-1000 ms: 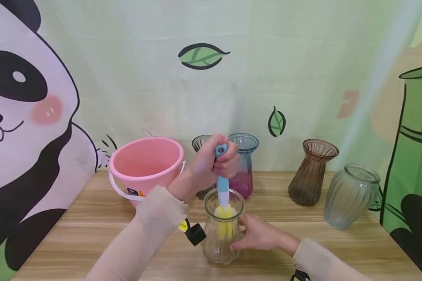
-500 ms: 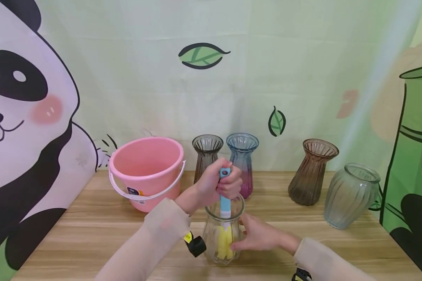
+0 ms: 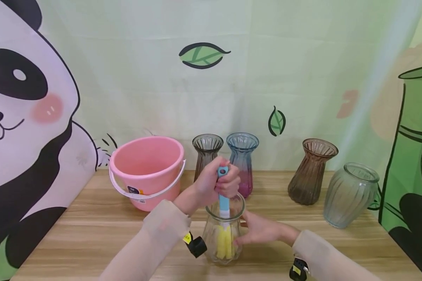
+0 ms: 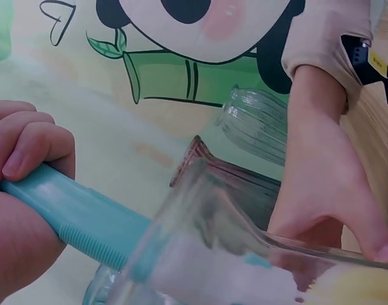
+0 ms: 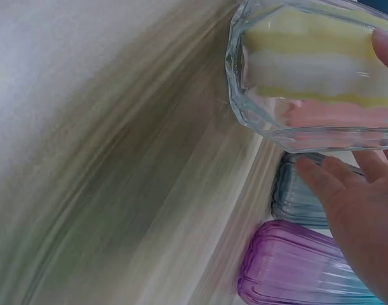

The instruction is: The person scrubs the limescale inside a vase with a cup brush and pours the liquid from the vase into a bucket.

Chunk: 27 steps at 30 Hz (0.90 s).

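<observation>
My left hand grips the blue handle of a sponge brush, fist wrapped round its top above the vase mouth. The yellow sponge head is down inside a clear glass vase, close to its base. From the right side, my right hand holds that vase, thumb in front and fingers behind. In the left wrist view the ribbed handle slants into the glass. The right wrist view shows the vase base and the sponge pressed along the inner wall.
A pink bucket with a white handle stands left. Behind the vase are a grey glass vase and a blue-purple one. A brown vase and a pale rounded glass jar stand right, on the wooden table.
My left hand has pushed the brush down, taking the sponge from mid-vase to near the base. Over the last half second it has barely moved. The right hand stays on the vase.
</observation>
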Each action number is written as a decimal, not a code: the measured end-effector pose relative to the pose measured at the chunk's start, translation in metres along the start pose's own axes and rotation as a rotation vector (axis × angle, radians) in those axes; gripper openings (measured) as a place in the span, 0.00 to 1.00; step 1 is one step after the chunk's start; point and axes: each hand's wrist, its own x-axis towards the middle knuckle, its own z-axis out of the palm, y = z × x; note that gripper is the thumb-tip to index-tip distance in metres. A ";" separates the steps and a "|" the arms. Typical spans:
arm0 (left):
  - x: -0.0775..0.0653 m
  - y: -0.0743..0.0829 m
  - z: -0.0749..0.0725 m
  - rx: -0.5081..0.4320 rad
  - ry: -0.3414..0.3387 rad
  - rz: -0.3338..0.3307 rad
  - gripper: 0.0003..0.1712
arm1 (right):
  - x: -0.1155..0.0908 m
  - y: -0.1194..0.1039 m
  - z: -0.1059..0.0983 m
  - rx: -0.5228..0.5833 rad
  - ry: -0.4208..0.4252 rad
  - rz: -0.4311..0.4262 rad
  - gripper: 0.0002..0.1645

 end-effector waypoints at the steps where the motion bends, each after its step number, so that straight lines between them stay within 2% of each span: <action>1: 0.000 0.002 0.001 0.003 0.002 -0.002 0.20 | 0.000 0.000 0.001 0.001 0.010 -0.002 0.52; 4: 0.004 0.013 0.004 0.021 -0.003 0.011 0.20 | 0.001 -0.001 0.003 0.004 0.038 -0.002 0.54; 8: 0.011 0.038 0.010 0.060 0.003 0.039 0.19 | 0.001 -0.002 0.006 -0.011 0.064 0.011 0.55; 12: 0.018 0.064 0.017 0.082 0.021 0.085 0.20 | 0.001 -0.001 0.008 -0.039 0.062 0.040 0.50; 15: 0.021 0.076 0.021 0.086 0.014 0.111 0.21 | 0.001 0.000 0.009 -0.048 0.057 0.069 0.47; 19: 0.020 0.078 0.024 0.099 -0.001 0.119 0.21 | 0.001 0.001 0.010 -0.057 0.072 0.078 0.45; 27: 0.012 0.057 0.012 0.028 0.013 0.155 0.21 | 0.000 0.001 0.012 -0.052 0.117 0.066 0.44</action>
